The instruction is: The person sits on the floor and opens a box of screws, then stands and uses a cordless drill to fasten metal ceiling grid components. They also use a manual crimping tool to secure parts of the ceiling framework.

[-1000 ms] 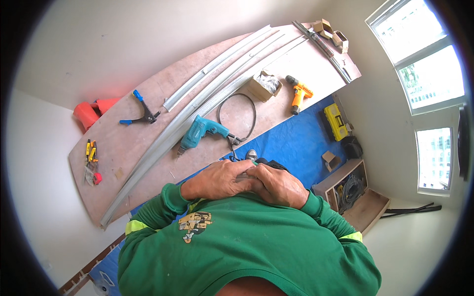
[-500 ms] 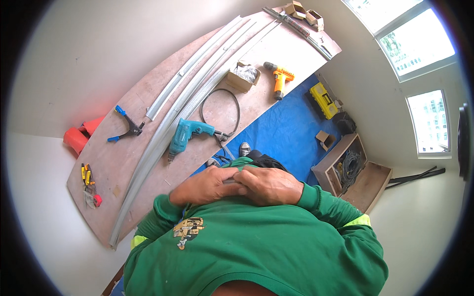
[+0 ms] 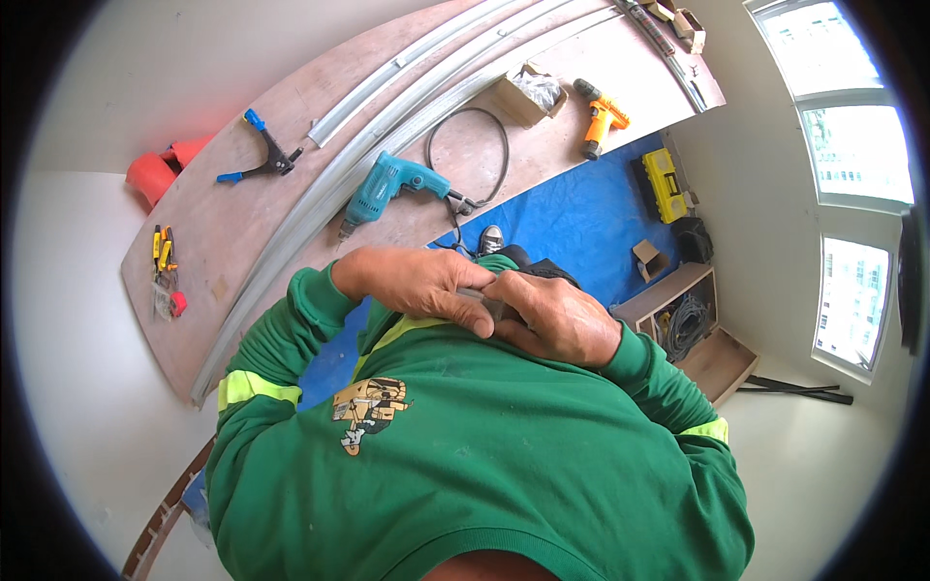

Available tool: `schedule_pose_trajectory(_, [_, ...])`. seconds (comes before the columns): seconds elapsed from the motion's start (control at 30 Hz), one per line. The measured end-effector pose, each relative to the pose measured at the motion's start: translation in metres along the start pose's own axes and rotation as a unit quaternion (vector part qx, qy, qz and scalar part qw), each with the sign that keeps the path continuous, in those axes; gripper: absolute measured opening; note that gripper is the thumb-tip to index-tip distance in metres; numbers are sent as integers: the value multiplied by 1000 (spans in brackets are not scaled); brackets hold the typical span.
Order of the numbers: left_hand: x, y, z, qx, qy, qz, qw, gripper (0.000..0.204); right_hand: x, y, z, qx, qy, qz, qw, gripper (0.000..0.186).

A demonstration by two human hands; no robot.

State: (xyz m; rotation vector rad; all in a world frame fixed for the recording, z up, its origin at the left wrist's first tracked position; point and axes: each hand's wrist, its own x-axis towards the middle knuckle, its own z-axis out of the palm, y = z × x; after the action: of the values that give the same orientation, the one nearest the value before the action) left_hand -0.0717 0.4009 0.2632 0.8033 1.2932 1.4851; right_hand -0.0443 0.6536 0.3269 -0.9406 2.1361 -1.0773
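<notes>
Left hand (image 3: 421, 283) has neared the teal drill (image 3: 389, 188).

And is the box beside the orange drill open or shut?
Open. The top of the box isn't covered, and pale, crumpled stuff shows inside.

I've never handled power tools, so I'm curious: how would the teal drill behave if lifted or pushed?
The teal drill is probably heavy for its size, given its bulky body. Its black cord, loosely looped, looks flexible and would likely trail along. Lying on its side with the handle sticking out, it would probably slide rather than roll.
</notes>
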Motion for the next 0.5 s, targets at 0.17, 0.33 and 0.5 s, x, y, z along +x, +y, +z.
schedule_pose_trajectory(0.17, [-7,18,27,1,141,-67,988,62,-2,-2,-3,-94,39,-21,995,30])
schedule_pose_trajectory(0.33, [-2,13,-10,-53,-3,-70,996,66,6,0,-7,-73,-10,-26,997,38])
schedule_pose_trajectory(0.5, [-4,13,2,-42,69,-69,994,61,6,-2,-11,-133,23,-32,990,29])
